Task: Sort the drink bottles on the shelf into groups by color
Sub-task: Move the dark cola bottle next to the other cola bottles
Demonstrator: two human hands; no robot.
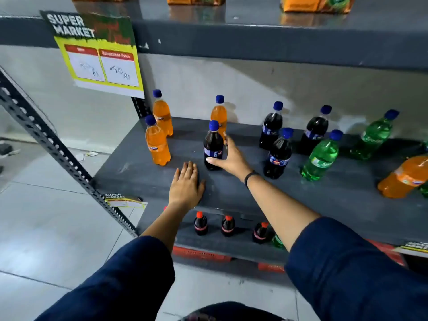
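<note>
On the grey shelf (231, 188) stand blue-capped bottles. Two orange ones (162, 115) (157, 145) are at the left, with a third orange bottle (218, 113) behind the middle. My right hand (229, 156) wraps the right side of a dark cola bottle (212, 147), thumb in front and fingers behind. My left hand (186, 181) lies flat, palm down, on the shelf's front, holding nothing. Three more dark cola bottles (271, 128) (278, 154) (315, 132) stand right of centre. Two green bottles (320, 157) (372, 136) follow, then an orange bottle (403, 177) at the far right edge.
A yellow price sign (99, 54) hangs from the upper shelf at the left. Orange packs (317, 3) sit on that upper shelf. Below, three red-capped cola bottles (200, 224) and a green one (278, 242) stand on the lower shelf. A perforated metal upright (46, 140) frames the left side.
</note>
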